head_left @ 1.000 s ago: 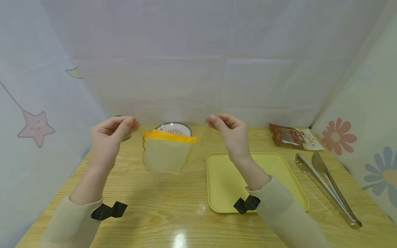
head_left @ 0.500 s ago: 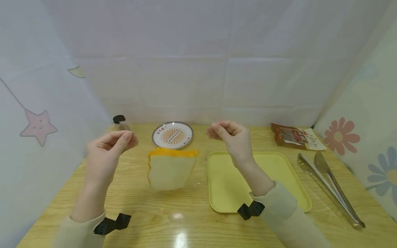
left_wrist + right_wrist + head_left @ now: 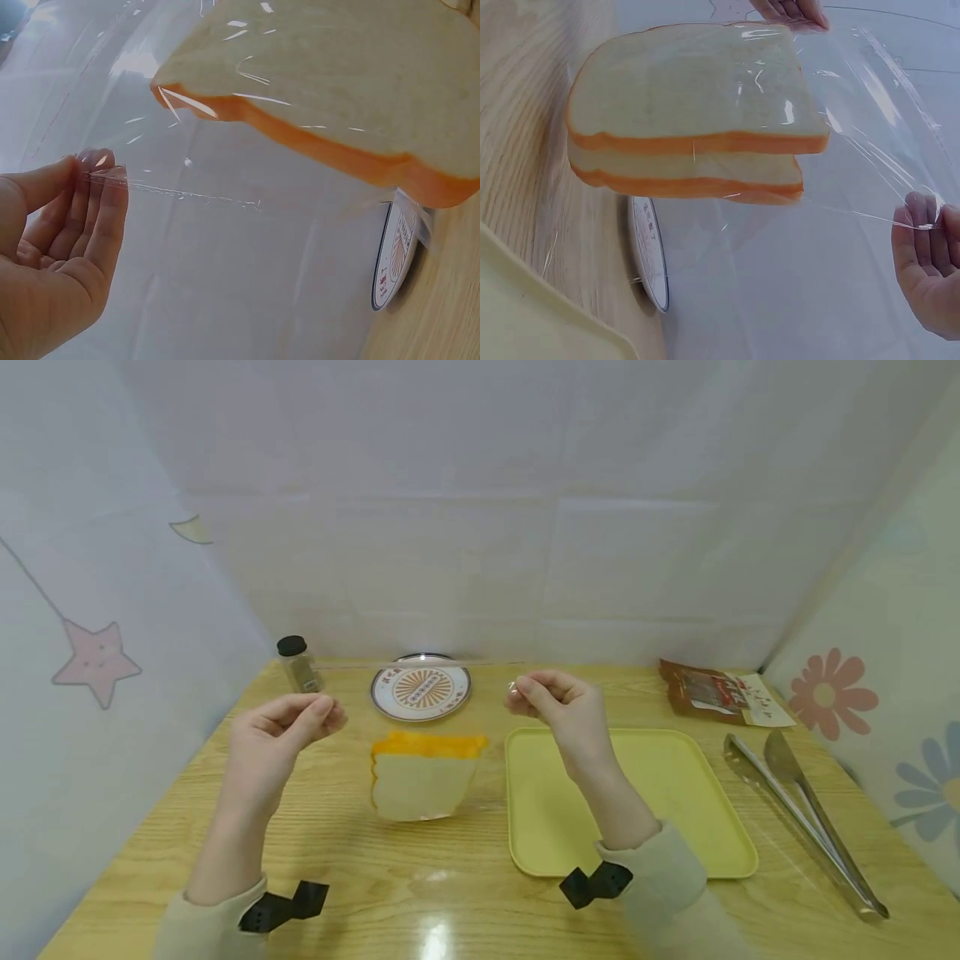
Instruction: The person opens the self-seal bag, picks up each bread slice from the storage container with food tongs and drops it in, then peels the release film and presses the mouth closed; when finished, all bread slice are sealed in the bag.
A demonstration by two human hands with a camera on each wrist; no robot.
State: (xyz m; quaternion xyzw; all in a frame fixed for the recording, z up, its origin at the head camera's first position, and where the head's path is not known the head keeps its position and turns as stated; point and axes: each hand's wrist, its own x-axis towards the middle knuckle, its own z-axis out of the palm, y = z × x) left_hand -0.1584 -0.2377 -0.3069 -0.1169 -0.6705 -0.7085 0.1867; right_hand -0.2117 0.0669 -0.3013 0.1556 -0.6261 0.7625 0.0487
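Right wrist: left hand (image 3: 795, 10), right hand (image 3: 930, 285) pinch one bag (image 3: 862, 94) of two bread slices (image 3: 694, 82)

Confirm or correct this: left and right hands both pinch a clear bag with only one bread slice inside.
The count is wrong: the right wrist view shows at least two bread slices inside. The left hand and right hand pinch the clear bag.
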